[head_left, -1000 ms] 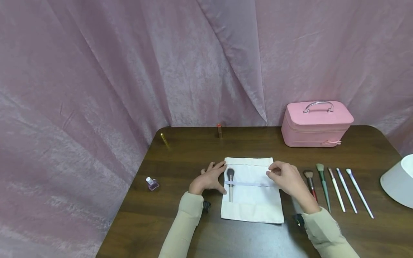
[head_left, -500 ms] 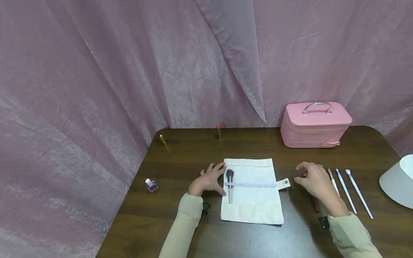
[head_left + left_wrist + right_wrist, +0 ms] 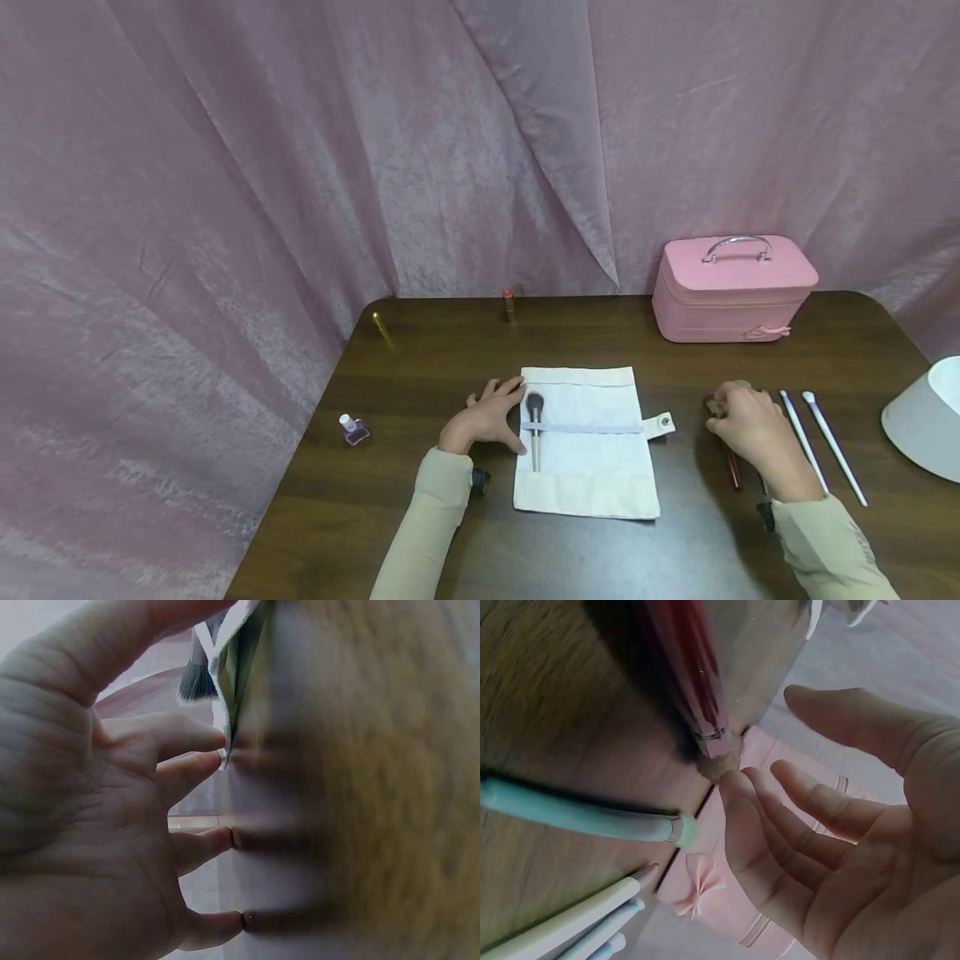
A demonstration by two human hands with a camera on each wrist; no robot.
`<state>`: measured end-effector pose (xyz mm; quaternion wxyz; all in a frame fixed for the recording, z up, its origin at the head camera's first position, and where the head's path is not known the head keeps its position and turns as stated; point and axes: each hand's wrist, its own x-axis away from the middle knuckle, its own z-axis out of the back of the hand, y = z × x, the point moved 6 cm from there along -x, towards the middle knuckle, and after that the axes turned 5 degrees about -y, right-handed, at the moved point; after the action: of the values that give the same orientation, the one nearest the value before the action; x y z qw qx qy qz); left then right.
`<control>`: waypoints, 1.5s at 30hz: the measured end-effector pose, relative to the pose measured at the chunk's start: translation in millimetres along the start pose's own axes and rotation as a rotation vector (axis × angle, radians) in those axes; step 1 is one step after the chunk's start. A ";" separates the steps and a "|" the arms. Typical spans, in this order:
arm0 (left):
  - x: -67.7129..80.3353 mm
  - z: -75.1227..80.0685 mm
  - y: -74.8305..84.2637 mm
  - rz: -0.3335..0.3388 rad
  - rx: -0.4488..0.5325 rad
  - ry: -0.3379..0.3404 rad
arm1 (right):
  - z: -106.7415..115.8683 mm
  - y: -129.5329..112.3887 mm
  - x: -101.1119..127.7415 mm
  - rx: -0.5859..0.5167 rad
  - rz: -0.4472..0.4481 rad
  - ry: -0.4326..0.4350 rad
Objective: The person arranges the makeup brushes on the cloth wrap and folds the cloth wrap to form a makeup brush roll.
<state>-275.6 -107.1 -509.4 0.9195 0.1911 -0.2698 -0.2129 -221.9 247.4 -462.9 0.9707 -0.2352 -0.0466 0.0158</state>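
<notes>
A white fabric brush roll [image 3: 592,492] lies unrolled on the table, its snap tab [image 3: 660,425] sticking out to the right. One dark-bristled makeup brush [image 3: 536,408] sits under its strap at the left side. My left hand [image 3: 487,417] rests at the roll's left edge, fingers spread, fingertips down on the table. Over the brushes at right is my right hand [image 3: 753,429], thumb apart from the loosely bent fingers. In the right wrist view, those fingers are by the bristle end of a red-handled brush [image 3: 694,675]; whether they touch is unclear. A green brush [image 3: 585,814] lies beside it.
Two slim white brushes [image 3: 834,446] lie to the right, before a white rounded object [image 3: 918,421]. A pink case [image 3: 735,292] stands at the back. Lipstick [image 3: 509,307], a gold tube [image 3: 381,325] and a nail polish bottle [image 3: 353,429] are at back and left.
My right hand has left the roll's right edge, uncovering the snap tab, and moved right over the brushes. My left hand has stayed at the left edge.
</notes>
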 end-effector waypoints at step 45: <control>-0.4 -1.0 -1.9 0.005 -0.001 0.004 | 30.2 -51.4 1.7 -0.201 0.051 0.174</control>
<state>-275.9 -108.2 -511.2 0.9206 0.1905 -0.2681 -0.2104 -222.7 215.6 -412.4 0.9420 -0.3327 0.0423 0.0151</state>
